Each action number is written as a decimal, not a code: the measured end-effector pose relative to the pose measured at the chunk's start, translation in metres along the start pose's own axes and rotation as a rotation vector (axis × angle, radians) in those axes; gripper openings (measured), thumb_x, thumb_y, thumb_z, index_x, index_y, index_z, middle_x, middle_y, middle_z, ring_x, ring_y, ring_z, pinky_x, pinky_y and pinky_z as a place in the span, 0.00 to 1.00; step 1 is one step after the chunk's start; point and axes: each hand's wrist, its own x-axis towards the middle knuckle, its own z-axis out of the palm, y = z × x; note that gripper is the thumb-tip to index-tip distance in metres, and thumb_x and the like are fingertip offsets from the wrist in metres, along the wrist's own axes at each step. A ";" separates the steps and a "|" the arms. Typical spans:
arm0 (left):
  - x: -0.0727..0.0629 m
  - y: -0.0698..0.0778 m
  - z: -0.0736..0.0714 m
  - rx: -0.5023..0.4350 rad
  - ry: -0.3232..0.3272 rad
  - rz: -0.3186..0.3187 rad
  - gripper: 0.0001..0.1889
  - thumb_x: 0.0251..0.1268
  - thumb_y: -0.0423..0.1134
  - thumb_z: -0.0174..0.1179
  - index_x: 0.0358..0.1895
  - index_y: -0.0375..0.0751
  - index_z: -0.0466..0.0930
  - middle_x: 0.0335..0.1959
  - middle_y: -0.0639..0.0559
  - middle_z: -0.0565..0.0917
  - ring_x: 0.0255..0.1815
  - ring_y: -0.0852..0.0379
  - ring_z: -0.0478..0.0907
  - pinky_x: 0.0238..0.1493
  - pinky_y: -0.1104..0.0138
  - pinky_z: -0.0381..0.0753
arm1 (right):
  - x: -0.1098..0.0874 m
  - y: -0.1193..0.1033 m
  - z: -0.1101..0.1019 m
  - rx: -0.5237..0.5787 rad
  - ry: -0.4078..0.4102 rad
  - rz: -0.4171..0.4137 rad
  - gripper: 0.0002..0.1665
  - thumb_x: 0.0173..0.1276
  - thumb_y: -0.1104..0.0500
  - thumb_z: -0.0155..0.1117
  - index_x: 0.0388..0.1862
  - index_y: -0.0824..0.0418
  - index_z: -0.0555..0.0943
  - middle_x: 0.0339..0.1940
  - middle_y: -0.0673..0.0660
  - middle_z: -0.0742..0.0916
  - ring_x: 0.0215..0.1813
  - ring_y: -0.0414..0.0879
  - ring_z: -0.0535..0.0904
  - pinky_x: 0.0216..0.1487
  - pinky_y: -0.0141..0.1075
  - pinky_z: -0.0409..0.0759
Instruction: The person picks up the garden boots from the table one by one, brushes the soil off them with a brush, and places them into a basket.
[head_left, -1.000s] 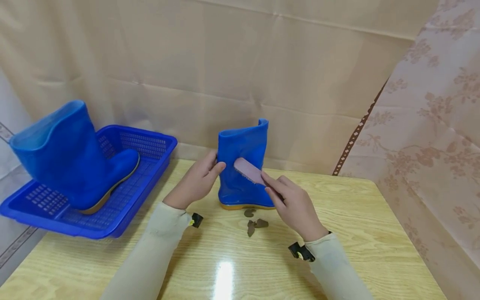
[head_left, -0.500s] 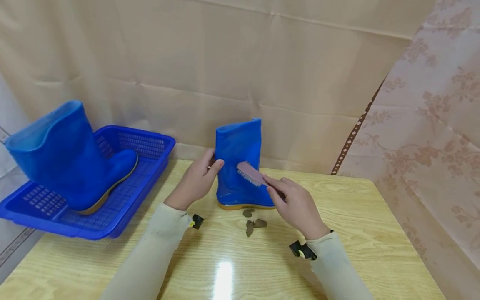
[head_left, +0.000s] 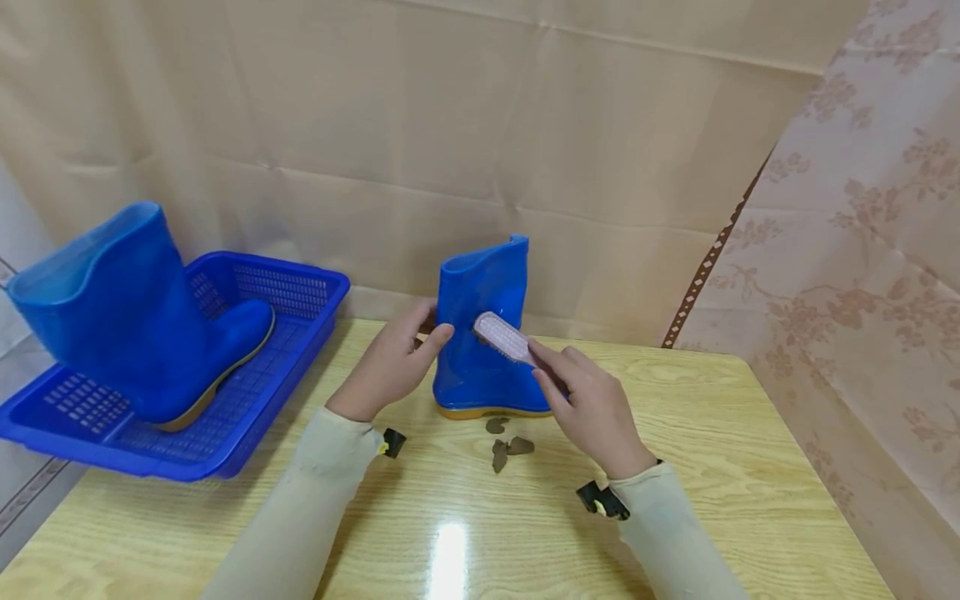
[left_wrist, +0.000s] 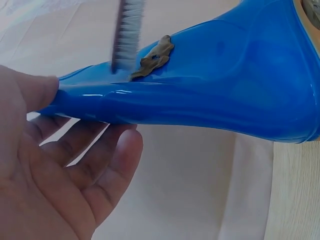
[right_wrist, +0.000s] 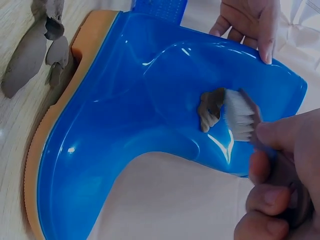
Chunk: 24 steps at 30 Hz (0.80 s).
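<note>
A blue rain boot with a tan sole stands upright on the table. My left hand holds the rear edge of its shaft, thumb on the near side and fingers behind. My right hand grips the handle of a pinkish scrub brush, whose head is at the side of the shaft. In the right wrist view its pale bristles meet the edge of a brown mud patch stuck to the boot. The same mud patch shows beside the brush in the left wrist view.
Several brown mud flakes lie on the wooden table in front of the boot. To the left, a blue plastic basket contains a second blue boot. A beige curtain hangs right behind the table.
The brush head has dipped and come back up on the shaft, its tilt turning. The boot's top leaned left, then returned partway right. My left hand keeps its hold.
</note>
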 end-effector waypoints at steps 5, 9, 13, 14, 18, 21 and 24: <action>0.000 0.001 0.000 0.042 0.021 -0.056 0.26 0.85 0.55 0.43 0.73 0.43 0.66 0.56 0.48 0.81 0.58 0.49 0.79 0.61 0.49 0.80 | -0.001 0.000 -0.003 -0.023 -0.030 0.062 0.22 0.75 0.56 0.67 0.66 0.52 0.83 0.27 0.45 0.77 0.21 0.37 0.64 0.19 0.32 0.62; 0.000 0.001 0.000 0.068 0.046 -0.092 0.26 0.85 0.55 0.42 0.73 0.42 0.65 0.59 0.45 0.80 0.60 0.46 0.78 0.63 0.47 0.79 | 0.000 0.001 -0.005 -0.014 -0.051 0.104 0.21 0.75 0.55 0.67 0.65 0.51 0.84 0.25 0.45 0.76 0.21 0.38 0.64 0.19 0.33 0.61; -0.001 0.001 -0.001 0.071 0.061 -0.091 0.26 0.85 0.56 0.42 0.72 0.42 0.66 0.60 0.45 0.80 0.61 0.46 0.78 0.63 0.47 0.79 | 0.001 0.001 -0.005 -0.014 -0.042 0.100 0.20 0.76 0.55 0.66 0.65 0.52 0.85 0.25 0.46 0.77 0.21 0.38 0.65 0.19 0.32 0.61; -0.001 0.001 -0.002 0.074 0.060 -0.080 0.25 0.85 0.56 0.43 0.71 0.43 0.67 0.59 0.45 0.81 0.60 0.46 0.78 0.62 0.47 0.79 | 0.002 0.000 -0.005 -0.014 -0.033 0.092 0.20 0.76 0.55 0.66 0.65 0.53 0.84 0.26 0.47 0.77 0.21 0.38 0.65 0.20 0.32 0.61; -0.004 0.003 -0.003 0.091 0.032 -0.017 0.23 0.85 0.54 0.44 0.68 0.44 0.70 0.55 0.48 0.82 0.57 0.49 0.80 0.58 0.50 0.81 | 0.003 -0.002 -0.004 0.000 -0.021 0.040 0.23 0.75 0.56 0.67 0.68 0.53 0.82 0.29 0.47 0.78 0.23 0.38 0.66 0.21 0.32 0.63; -0.005 0.005 -0.003 0.105 0.012 0.026 0.19 0.85 0.53 0.44 0.63 0.43 0.72 0.50 0.48 0.82 0.50 0.49 0.80 0.53 0.52 0.80 | 0.003 -0.004 -0.002 0.021 -0.050 0.019 0.25 0.76 0.57 0.67 0.70 0.53 0.80 0.32 0.48 0.80 0.24 0.38 0.66 0.21 0.32 0.65; -0.003 0.005 -0.002 0.114 0.015 0.018 0.19 0.86 0.52 0.43 0.62 0.42 0.71 0.49 0.47 0.81 0.47 0.48 0.79 0.50 0.52 0.79 | 0.000 -0.003 -0.001 0.015 -0.085 0.042 0.25 0.76 0.56 0.67 0.71 0.52 0.79 0.33 0.48 0.81 0.24 0.38 0.66 0.22 0.32 0.66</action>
